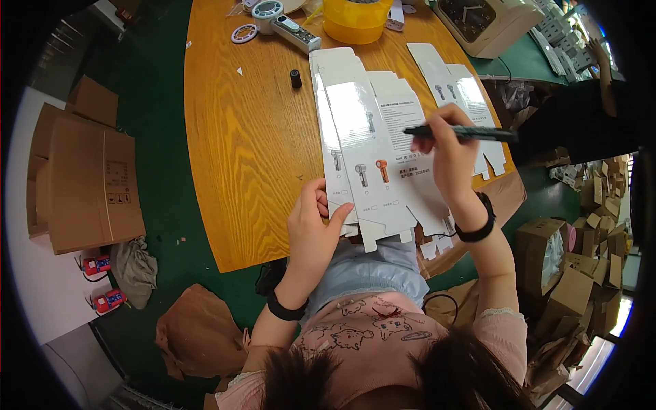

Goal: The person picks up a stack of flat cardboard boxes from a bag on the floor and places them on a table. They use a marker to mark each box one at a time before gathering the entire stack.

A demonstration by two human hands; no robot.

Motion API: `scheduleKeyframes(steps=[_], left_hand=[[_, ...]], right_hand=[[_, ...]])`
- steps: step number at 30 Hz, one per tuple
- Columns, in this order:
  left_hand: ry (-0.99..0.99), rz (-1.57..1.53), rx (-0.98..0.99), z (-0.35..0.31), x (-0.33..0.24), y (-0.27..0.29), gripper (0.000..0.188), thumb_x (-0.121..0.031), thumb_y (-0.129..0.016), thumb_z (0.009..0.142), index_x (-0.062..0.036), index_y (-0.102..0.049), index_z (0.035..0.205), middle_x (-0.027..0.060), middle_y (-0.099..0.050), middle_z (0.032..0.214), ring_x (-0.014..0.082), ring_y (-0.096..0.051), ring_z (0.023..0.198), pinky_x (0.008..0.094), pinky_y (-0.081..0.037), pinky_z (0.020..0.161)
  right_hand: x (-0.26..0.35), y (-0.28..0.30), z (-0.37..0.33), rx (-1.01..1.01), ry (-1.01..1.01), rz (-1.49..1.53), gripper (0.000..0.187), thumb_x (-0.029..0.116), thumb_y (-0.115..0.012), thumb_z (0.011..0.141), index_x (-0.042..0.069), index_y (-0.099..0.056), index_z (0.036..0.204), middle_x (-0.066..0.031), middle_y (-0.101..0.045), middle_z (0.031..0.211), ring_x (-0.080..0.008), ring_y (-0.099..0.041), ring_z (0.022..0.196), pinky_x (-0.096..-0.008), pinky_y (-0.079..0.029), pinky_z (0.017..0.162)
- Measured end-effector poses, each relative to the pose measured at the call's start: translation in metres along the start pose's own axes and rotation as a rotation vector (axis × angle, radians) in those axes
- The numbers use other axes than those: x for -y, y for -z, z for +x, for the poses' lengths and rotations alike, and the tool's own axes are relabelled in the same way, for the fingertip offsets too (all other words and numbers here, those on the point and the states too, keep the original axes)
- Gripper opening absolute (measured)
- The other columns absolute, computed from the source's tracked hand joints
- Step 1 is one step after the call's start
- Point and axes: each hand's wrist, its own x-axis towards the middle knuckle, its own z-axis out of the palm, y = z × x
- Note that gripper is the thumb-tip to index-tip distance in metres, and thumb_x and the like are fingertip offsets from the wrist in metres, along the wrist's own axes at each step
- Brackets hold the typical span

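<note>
A stack of flat, unfolded white carton blanks [348, 102] lies on the wooden table in front of me, printed with small handheld devices in grey and orange. My right hand [451, 147] is closed round a black marker pen [471, 132], its tip pointing left over the printed text panel. Whether the tip touches the card I cannot tell. My left hand [316, 220] grips the stack's near left edge, thumb on top and fingers at the side. A black pen cap [295, 78] stands on the table left of the stack. Further blanks [471, 85] lie to the right.
At the table's [239, 150] far side are a grey handheld device [294, 33], a white ring-shaped part [244, 33] and a yellow tape roll [353, 20]. A clock [471, 20] stands far right. Cardboard boxes [96, 181] flank both sides; another person [581, 113] is at right.
</note>
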Motion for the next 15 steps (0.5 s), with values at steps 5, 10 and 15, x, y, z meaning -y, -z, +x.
scheduleKeyframes(steps=[5,10,15], left_hand=[[-0.063,0.041,-0.082,0.002,0.008,-0.004,0.040,-0.008,-0.070,0.066,-0.0005,-0.051,0.100,0.0019,-0.050,0.069,0.0083,-0.044,0.058,0.0201,-0.039,0.053],[-0.045,0.072,-0.054,0.002,0.003,-0.003,0.040,-0.009,-0.069,0.068,0.0005,-0.049,0.101,0.0050,-0.050,0.071,0.0126,-0.046,0.060,0.0240,-0.042,0.055],[-0.042,0.081,-0.040,0.001,0.005,-0.003,0.039,-0.009,-0.069,0.069,0.0008,-0.049,0.101,0.0061,-0.050,0.072,0.0146,-0.048,0.061,0.0260,-0.043,0.056]], right_hand=[[0.007,0.007,-0.049,0.174,-0.060,-0.172,0.012,0.009,-0.056,0.077,0.001,-0.051,0.070,-0.0030,-0.053,0.056,-0.0079,-0.052,0.049,-0.0181,-0.039,0.046],[0.000,-0.002,-0.060,0.369,-0.078,-0.492,0.013,0.011,-0.059,0.074,0.000,-0.054,0.072,-0.0034,-0.054,0.056,-0.0065,-0.049,0.049,-0.0198,-0.038,0.047],[-0.006,-0.005,-0.062,0.361,-0.086,-0.562,0.013,0.012,-0.060,0.074,0.000,-0.055,0.071,-0.0044,-0.054,0.056,-0.0058,-0.048,0.050,-0.0207,-0.038,0.048]])
